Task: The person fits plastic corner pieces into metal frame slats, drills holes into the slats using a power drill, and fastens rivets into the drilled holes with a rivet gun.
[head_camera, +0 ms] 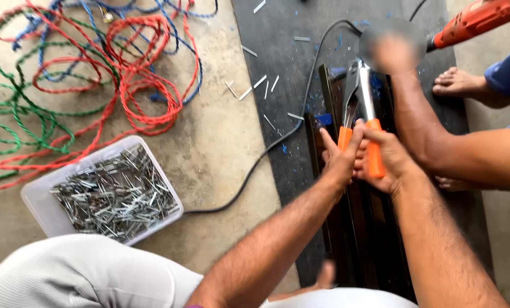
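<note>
Far to the left of your left hand (339,162), tangled cords (95,63) in red, green and blue loop over the bare concrete floor (221,148). Nearer, still well left, a clear plastic tub (38,199) sits on the floor, heaped with thin, shiny grey metal pins (115,197). A black cable (255,165) curves across the open strip of floor between the tub and your left hand; that strip is the widest free room. Loose pale slivers (249,88) lie scattered above it, on the floor and on the dark mat (283,51).

Your left hand is closed around the left orange grip of the hand riveter (358,108), thumb stretched up along it. Your right hand (383,165) is wrapped tight on the right orange grip, just beside the left. The riveter's silvery metal arms taper up to the head, pressed on long, dark, straight-edged metal bars (355,228) running lengthwise under your hands.

Right of your right hand, close alongside, another person's forearm (414,120) reaches to the riveter's head; their hand is blurred. Further right: an orange power drill (477,20), a bare foot (457,82).
</note>
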